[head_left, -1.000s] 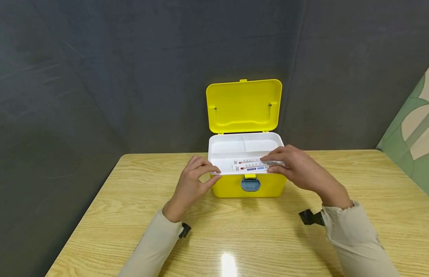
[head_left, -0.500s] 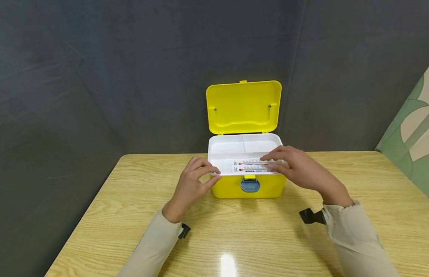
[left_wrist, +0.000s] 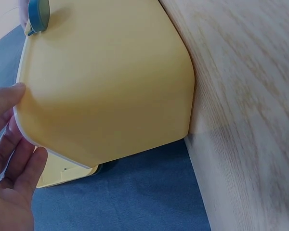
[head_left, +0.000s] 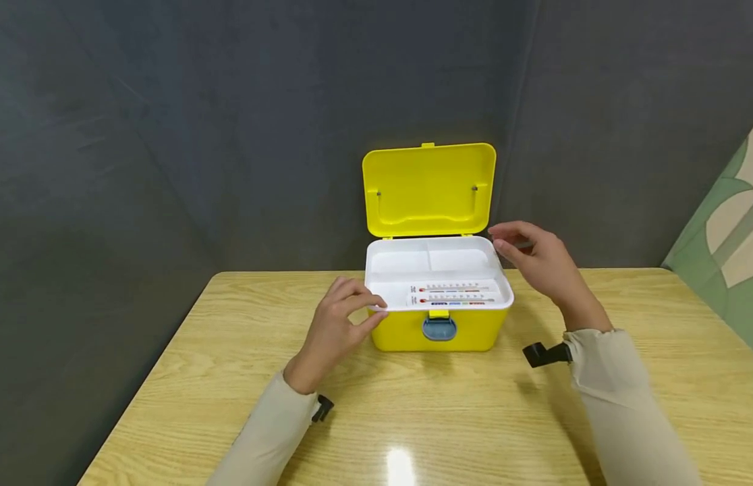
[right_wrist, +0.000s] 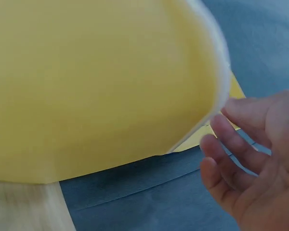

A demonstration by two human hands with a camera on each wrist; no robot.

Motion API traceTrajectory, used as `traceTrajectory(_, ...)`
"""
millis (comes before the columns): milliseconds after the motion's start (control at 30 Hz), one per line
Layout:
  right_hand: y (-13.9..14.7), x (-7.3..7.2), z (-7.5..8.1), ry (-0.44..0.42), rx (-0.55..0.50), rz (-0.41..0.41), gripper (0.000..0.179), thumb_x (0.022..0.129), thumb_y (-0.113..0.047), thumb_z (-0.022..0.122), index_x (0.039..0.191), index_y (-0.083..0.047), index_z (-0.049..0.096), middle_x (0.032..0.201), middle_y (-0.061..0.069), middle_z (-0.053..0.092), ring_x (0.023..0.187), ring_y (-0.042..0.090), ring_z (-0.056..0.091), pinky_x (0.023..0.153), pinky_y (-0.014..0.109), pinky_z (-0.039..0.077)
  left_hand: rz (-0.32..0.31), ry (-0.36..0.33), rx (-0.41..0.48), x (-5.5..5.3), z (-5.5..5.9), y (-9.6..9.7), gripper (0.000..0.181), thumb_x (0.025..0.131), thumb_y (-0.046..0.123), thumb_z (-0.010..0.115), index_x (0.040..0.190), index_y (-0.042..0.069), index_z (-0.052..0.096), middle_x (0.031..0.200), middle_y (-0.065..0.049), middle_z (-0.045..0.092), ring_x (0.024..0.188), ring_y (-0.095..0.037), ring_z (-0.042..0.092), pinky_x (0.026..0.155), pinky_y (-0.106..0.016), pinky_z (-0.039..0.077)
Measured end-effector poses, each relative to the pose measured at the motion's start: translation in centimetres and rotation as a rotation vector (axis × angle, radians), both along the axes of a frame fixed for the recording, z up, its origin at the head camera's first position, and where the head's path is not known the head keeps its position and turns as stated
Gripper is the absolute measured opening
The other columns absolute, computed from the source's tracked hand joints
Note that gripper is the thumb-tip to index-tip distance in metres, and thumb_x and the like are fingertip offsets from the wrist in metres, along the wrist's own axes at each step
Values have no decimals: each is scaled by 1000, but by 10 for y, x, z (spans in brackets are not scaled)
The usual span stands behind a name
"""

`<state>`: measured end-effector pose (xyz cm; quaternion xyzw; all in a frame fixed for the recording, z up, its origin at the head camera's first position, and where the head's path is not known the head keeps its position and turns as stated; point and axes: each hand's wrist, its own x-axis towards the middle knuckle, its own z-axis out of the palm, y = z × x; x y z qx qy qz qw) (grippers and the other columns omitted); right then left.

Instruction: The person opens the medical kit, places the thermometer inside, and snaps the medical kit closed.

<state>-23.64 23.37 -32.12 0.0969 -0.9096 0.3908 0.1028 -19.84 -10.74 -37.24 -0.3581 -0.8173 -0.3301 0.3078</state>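
A yellow storage box (head_left: 473,331) stands with its lid (head_left: 430,185) raised behind it. White compartments form the tray (head_left: 385,273) in its top. A card thermometer (head_left: 452,295) with two red-bulbed scales lies in the front compartment. My left hand (head_left: 340,317) pinches the rim at the front left corner, thumb outside and forefinger over the edge. In the left wrist view that thumb (left_wrist: 7,101) presses close to the white rim. My right hand (head_left: 540,266) is by the back right corner, fingers loosely bent, holding nothing; whether it touches the rim I cannot tell.
The box rests near the back edge of a wood-grain table (head_left: 449,412). A grey-blue latch (head_left: 439,328) hangs on its front. Directly behind rises a dark curtain (head_left: 279,135), with a green leaf-patterned panel (head_left: 722,250) at the right.
The thermometer, under the right fingers earlier, now lies released in the front compartment. My right hand has moved up and right to the box's back corner. The left hand has stayed put.
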Motion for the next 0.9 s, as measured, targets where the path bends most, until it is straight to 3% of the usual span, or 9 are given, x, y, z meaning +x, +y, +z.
traceTrajectory(200, 2, -24, -8, -34, -99, -39, 50, 104, -41, 49, 146, -15, 47, 144, 14, 52, 126, 33, 50, 105, 54, 43, 8, -10, -3, 1, 0, -1, 10, 80, 13, 84, 87, 13, 78, 86, 1, 63, 84, -15, 53, 76, -28, 47)
traceTrajectory(433, -1, -43, -18, -6, -192, -4, 55, 104, -29, 52, 155, -18, 34, 158, 10, 38, 139, 34, 42, 113, 56, 38, 7, -6, 1, 0, 0, -3, 10, 79, 13, 84, 87, 12, 78, 86, 1, 64, 83, -16, 52, 77, -29, 47)
traceTrajectory(600, -2, -49, -22, -9, -207, 39, 65, 105, -24, 51, 160, -28, 17, 166, 3, 22, 148, 34, 31, 116, 60, 32, 3, -8, -2, -1, -1, -1, 9, 80, 15, 84, 87, 13, 78, 86, 1, 64, 83, -15, 53, 76, -28, 47)
traceTrajectory(900, -3, -48, -21, -32, -243, 96, 65, 105, -23, 51, 160, -27, 18, 166, 1, 25, 149, 30, 31, 116, 59, 32, 15, -21, -10, -1, 2, -1, 9, 80, 16, 84, 87, 12, 78, 86, 0, 63, 84, -16, 53, 76, -28, 47)
